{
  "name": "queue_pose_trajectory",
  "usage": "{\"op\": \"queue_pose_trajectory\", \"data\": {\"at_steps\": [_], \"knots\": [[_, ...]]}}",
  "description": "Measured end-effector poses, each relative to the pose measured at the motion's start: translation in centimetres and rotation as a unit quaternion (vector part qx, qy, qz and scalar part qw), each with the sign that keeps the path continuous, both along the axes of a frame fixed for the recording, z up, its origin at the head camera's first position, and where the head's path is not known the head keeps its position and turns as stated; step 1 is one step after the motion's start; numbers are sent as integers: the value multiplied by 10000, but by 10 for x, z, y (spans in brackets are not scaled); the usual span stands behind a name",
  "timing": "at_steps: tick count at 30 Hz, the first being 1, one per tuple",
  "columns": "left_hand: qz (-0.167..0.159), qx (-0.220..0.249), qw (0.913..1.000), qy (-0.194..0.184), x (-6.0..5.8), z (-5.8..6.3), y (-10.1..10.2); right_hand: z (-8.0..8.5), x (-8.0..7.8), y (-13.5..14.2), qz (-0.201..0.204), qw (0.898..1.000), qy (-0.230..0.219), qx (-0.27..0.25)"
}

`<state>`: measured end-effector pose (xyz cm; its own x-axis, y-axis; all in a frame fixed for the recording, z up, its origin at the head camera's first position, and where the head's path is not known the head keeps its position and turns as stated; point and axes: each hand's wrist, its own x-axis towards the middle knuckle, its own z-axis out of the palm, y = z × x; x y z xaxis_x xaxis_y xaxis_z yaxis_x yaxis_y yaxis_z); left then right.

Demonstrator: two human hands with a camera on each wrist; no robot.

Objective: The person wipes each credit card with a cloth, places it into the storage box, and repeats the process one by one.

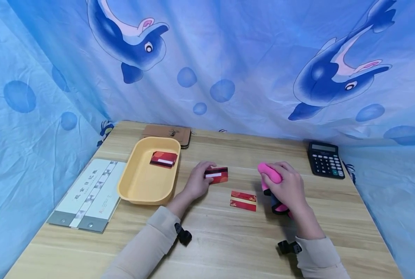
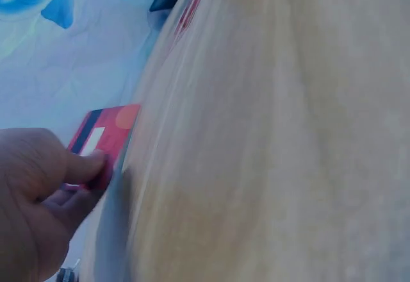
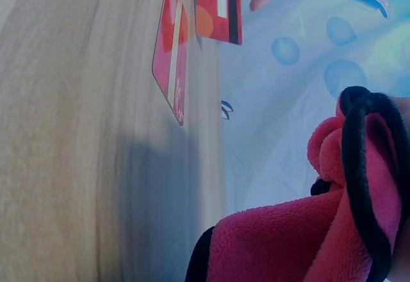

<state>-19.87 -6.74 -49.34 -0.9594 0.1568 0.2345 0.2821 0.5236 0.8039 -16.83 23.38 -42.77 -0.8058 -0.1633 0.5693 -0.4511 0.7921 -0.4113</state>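
My left hand [image 1: 197,181] pinches a red card [image 1: 220,175] with a black stripe and a white strip, thumb on its face. The left wrist view shows the same card [image 2: 118,128] tilted between thumb and fingers. In my right hand [image 1: 289,186] is a bunched pink cloth [image 1: 271,173] with black edging, gripped so that part hangs below the fist. Its plush folds [image 3: 275,237] fill the lower right of the right wrist view. Between the hands another red card [image 1: 243,200] with a pale gold band lies flat on the table.
A yellow tray [image 1: 141,197] at left holds red cards [image 1: 163,159]. Left of it lies a white-and-grey notebook [image 1: 92,193]; behind it, a brown wallet [image 1: 169,133]. A black calculator [image 1: 326,159] sits at the back right of the wooden table [image 1: 221,248]. A blue dolphin curtain [image 1: 249,69] surrounds it.
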Motion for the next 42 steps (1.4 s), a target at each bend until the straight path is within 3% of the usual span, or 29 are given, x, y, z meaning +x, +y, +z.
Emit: {"op": "queue_pose_trajectory", "data": {"at_steps": [5,11,14,17,22,29,35,39,42], "knots": [[355,1136,9927,-201,6,20,1,1,0,2,-14,10000,19,-48],[896,2185,9692,-702,12,61,-5,1,0,3,-66,10000,-38,-61],[1024,2504,9589,-852,9,80,-17,1,0,3,-83,9999,-77,-72],[1099,2618,9550,-853,6,96,-33,1,0,4,-78,9999,-82,-91],[1416,2755,9483,-695,-1,110,-64,1,-1,5,-56,9999,-27,-91],[1974,2821,9366,-646,-16,108,-110,1,-1,2,-35,10000,-1,-69],[2416,2355,9357,-1028,-26,87,-148,0,0,0,1,10000,-27,-92],[2451,1865,9416,-1359,-27,70,-164,-2,0,-1,27,9999,-44,-94],[2214,1407,9542,-1440,-27,59,-170,-2,0,-1,45,9999,-20,-103]]}}
